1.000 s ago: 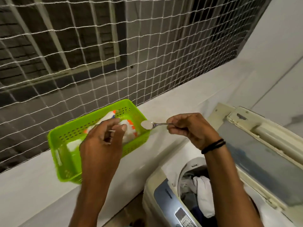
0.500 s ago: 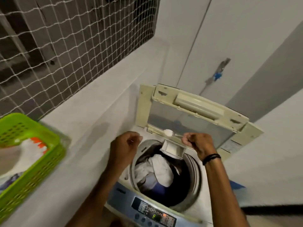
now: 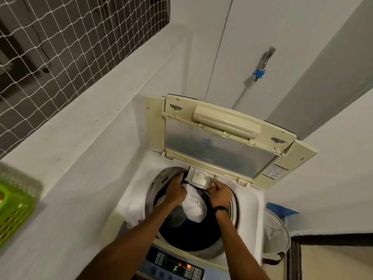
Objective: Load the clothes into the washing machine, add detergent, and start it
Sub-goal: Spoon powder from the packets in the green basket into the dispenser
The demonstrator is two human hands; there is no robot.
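The top-loading washing machine (image 3: pixel 248 201) stands with its lid (image 3: pixel 220 144) raised. White cloth (image 3: pixel 193 206) and dark clothes fill the drum. The small detergent drawer (image 3: pixel 198 178) sticks out at the drum's back rim, with pale powder in it. My left hand (image 3: pixel 175 190) curls against the drawer's left corner. My right hand (image 3: pixel 220 193) is closed at the drawer's right front corner around a spoon (image 3: pixel 211 184). Only the spoon's pale bowl shows.
A green basket (image 3: pixel 12 211) sits on the white ledge (image 3: pixel 76 158) at the left, under a netted window (image 3: pixel 60 47). The control panel (image 3: pixel 173 264) glows at the front. A tap with a blue fitting (image 3: pixel 258 73) hangs behind; a round tub (image 3: pixel 276 239) stands right of the machine.
My view swung from the green basket to the machine. The right hand carried the loaded spoon down to the detergent drawer. The left hand moved from the machine's rim to the drawer's left corner.
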